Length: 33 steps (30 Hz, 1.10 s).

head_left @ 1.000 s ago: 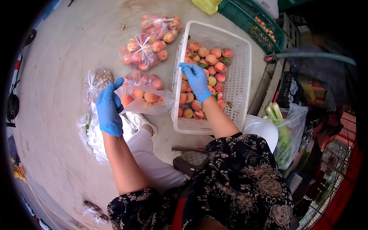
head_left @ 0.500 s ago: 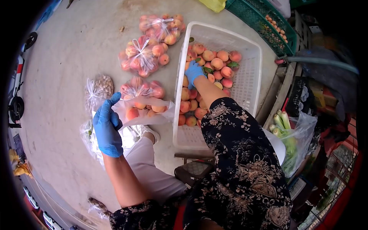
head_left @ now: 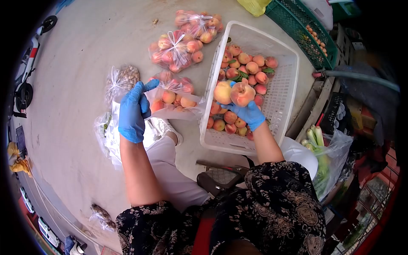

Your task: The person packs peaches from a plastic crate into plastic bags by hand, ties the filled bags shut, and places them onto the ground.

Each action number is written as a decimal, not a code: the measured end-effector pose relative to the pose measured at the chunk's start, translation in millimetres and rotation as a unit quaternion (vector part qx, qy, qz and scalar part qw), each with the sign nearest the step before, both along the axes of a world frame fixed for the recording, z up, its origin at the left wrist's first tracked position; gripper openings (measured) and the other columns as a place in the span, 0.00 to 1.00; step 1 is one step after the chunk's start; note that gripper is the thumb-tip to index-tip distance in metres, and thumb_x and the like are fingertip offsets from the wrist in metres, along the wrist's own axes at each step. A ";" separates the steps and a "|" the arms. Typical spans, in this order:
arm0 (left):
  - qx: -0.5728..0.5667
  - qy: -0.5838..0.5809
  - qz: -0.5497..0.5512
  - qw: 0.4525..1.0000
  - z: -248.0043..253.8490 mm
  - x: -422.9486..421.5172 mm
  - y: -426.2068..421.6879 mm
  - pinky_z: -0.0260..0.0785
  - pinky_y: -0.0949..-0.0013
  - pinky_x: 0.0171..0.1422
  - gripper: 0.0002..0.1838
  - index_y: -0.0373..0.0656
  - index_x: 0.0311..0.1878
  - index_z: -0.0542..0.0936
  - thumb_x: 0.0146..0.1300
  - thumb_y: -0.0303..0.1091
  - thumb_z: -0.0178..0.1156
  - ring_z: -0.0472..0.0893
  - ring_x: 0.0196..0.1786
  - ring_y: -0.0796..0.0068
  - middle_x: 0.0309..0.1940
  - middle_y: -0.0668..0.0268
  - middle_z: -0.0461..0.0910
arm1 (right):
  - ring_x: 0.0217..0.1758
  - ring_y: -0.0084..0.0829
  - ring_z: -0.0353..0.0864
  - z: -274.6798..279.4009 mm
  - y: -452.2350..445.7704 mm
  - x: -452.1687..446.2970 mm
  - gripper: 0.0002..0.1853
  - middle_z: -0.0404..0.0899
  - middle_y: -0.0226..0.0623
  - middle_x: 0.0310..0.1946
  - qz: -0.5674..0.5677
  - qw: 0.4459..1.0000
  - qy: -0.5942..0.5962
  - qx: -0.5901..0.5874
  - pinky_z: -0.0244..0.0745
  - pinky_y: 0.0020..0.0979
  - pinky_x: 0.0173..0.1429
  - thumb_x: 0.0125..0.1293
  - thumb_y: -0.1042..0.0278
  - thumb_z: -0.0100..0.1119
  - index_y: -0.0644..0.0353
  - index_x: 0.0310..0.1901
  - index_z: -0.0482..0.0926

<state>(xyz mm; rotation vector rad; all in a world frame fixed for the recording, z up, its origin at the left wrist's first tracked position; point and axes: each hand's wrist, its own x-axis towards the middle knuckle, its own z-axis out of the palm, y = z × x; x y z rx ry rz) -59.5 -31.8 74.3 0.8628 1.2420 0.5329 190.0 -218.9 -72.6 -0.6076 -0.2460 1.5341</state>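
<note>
Grey floor (head_left: 72,110) | right hand (head_left: 250,114): two peaches (head_left: 241,94) | left hand (head_left: 132,114): beside bag (head_left: 187,111), grip hidden

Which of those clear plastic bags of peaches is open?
The clear plastic bag of peaches nearest the blue-gloved left hand: its mouth gapes, while the two farthest peach bags are tied shut.

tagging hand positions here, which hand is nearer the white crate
Right. The right hand is over the white crate, holding peaches; the left hand is outside it, off to the left, beside a bag of peaches.

Peaches (head_left: 243,94) are yellow-red, gloves (head_left: 131,115) blue, crate (head_left: 282,91) white, shirt (head_left: 278,204) black floral.
</note>
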 end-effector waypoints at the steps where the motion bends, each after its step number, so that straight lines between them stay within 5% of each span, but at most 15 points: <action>1: -0.010 -0.011 -0.022 1.000 2.8 -3.8 -0.2 0.41 0.79 0.18 0.21 0.34 0.47 0.77 0.67 0.43 0.45 0.50 0.13 0.87 0.09 0.80 0.52 | 0.62 0.41 0.65 17.9 7.1 -17.8 0.41 0.62 0.37 0.59 0.024 0.999 -0.030 0.037 0.69 0.44 0.59 0.52 0.48 0.64 0.58 0.62 0.56; 3: -0.029 -0.037 -0.028 0.998 4.8 -7.8 -0.9 0.40 0.80 0.18 0.21 0.34 0.47 0.77 0.67 0.44 0.45 0.50 0.13 0.87 0.09 0.80 0.52 | 0.62 0.36 0.64 23.3 26.2 -59.2 0.42 0.61 0.37 0.60 0.086 0.972 -0.220 -0.012 0.67 0.46 0.61 0.51 0.48 0.65 0.58 0.63 0.55; 4: -0.032 -0.039 -0.037 0.998 3.7 -10.4 -0.3 0.40 0.80 0.17 0.21 0.34 0.47 0.77 0.68 0.44 0.44 0.50 0.13 0.87 0.09 0.80 0.52 | 0.61 0.32 0.65 36.2 39.9 -80.0 0.45 0.62 0.37 0.59 0.093 0.988 -0.046 0.113 0.67 0.40 0.61 0.48 0.48 0.68 0.60 0.63 0.56; 6: -0.022 -0.020 -0.034 0.999 4.4 -11.8 -0.8 0.39 0.80 0.17 0.22 0.34 0.46 0.78 0.68 0.44 0.44 0.50 0.13 0.88 0.09 0.80 0.51 | 0.56 0.26 0.69 23.6 79.2 -116.8 0.38 0.68 0.33 0.54 0.114 0.971 -0.188 0.088 0.68 0.30 0.58 0.49 0.54 0.68 0.62 0.59 0.64; 9: -0.017 -0.001 -0.016 1.000 6.2 -15.2 -0.3 0.39 0.80 0.17 0.21 0.35 0.45 0.78 0.67 0.44 0.44 0.49 0.13 0.87 0.09 0.80 0.51 | 0.50 0.27 0.73 -6.8 116.6 -165.3 0.33 0.75 0.37 0.46 -0.016 0.868 -0.497 -0.007 0.70 0.30 0.53 0.47 0.54 0.68 0.63 0.52 0.71; 12: 0.002 0.019 0.000 1.000 4.1 -19.8 2.8 0.39 0.80 0.17 0.21 0.35 0.44 0.78 0.67 0.43 0.44 0.49 0.13 0.87 0.09 0.81 0.50 | 0.43 0.31 0.78 -41.8 119.2 -174.3 0.22 0.78 0.42 0.38 0.078 0.775 -0.611 -0.142 0.72 0.29 0.50 0.49 0.58 0.66 0.64 0.43 0.77; 16: -0.008 -0.025 0.040 0.999 -5.0 -24.1 13.4 0.40 0.79 0.16 0.19 0.34 0.41 0.80 0.65 0.40 0.47 0.50 0.12 0.87 0.09 0.79 0.53 | 0.39 0.31 0.79 -24.1 88.4 -156.7 0.11 0.80 0.39 0.37 0.026 0.768 -0.638 -0.058 0.72 0.27 0.45 0.58 0.66 0.58 0.61 0.40 0.80; 19: 0.024 0.001 0.058 0.998 -3.5 -18.8 9.6 0.39 0.80 0.17 0.19 0.33 0.42 0.80 0.65 0.40 0.47 0.48 0.12 0.87 0.09 0.80 0.51 | 0.37 0.26 0.79 31.7 68.1 -102.3 0.09 0.80 0.36 0.36 -0.082 0.827 -0.556 -0.017 0.72 0.26 0.44 0.61 0.69 0.55 0.62 0.41 0.80; 21: 0.022 0.004 0.067 0.998 -3.1 -12.7 5.7 0.38 0.79 0.17 0.19 0.32 0.42 0.79 0.65 0.40 0.48 0.48 0.12 0.88 0.09 0.80 0.51 | 0.36 0.30 0.80 33.0 56.0 -51.3 0.09 0.80 0.41 0.34 -0.140 0.810 -0.562 -0.089 0.74 0.28 0.41 0.59 0.70 0.56 0.62 0.38 0.80; 25: 0.037 0.025 0.050 0.998 -6.4 0.4 2.0 0.39 0.80 0.16 0.18 0.35 0.43 0.79 0.65 0.40 0.47 0.48 0.12 0.88 0.09 0.80 0.50 | 0.41 0.35 0.78 -72.6 36.6 57.9 0.20 0.78 0.44 0.37 -0.183 0.738 -0.605 -0.236 0.73 0.32 0.47 0.55 0.63 0.61 0.64 0.48 0.74; 27: 0.021 0.047 0.062 0.997 -6.0 8.9 1.7 0.37 0.80 0.17 0.18 0.36 0.45 0.79 0.66 0.40 0.45 0.47 0.12 0.88 0.09 0.81 0.50 | 0.54 0.43 0.70 -116.4 27.0 104.6 0.33 0.71 0.51 0.49 -0.066 0.511 -0.771 -0.374 0.69 0.38 0.54 0.51 0.53 0.64 0.58 0.57 0.67; 28: 0.023 0.046 0.072 0.996 -5.6 13.9 2.1 0.37 0.80 0.17 0.18 0.36 0.45 0.79 0.66 0.39 0.45 0.47 0.13 0.88 0.09 0.81 0.50 | 0.63 0.51 0.59 -128.0 28.4 123.0 0.42 0.59 0.56 0.58 -0.035 0.517 -0.744 -0.421 0.62 0.47 0.61 0.45 0.43 0.65 0.52 0.61 0.62; 31: 0.031 0.048 0.090 0.994 -4.1 27.8 2.4 0.37 0.80 0.17 0.18 0.35 0.44 0.79 0.66 0.38 0.44 0.47 0.13 0.89 0.10 0.81 0.49 | 0.63 0.54 0.57 -116.2 46.8 145.5 0.47 0.58 0.54 0.59 -0.040 0.490 -0.637 -0.594 0.60 0.53 0.61 0.41 0.38 0.67 0.47 0.63 0.60; 32: 0.035 0.049 0.095 0.994 -4.5 32.8 3.2 0.37 0.80 0.18 0.18 0.35 0.44 0.79 0.66 0.38 0.44 0.47 0.13 0.89 0.10 0.81 0.49 | 0.67 0.57 0.50 -117.3 52.2 150.6 0.50 0.54 0.54 0.63 -0.065 0.556 -0.568 -0.603 0.56 0.57 0.63 0.38 0.32 0.65 0.48 0.63 0.61; 33: 0.038 0.054 0.094 0.993 -5.6 37.7 3.7 0.37 0.80 0.18 0.18 0.35 0.44 0.79 0.66 0.38 0.44 0.47 0.13 0.89 0.10 0.81 0.49 | 0.66 0.57 0.51 -126.4 61.0 156.3 0.50 0.52 0.57 0.63 -0.023 0.546 -0.564 -0.619 0.56 0.54 0.64 0.37 0.30 0.63 0.47 0.63 0.62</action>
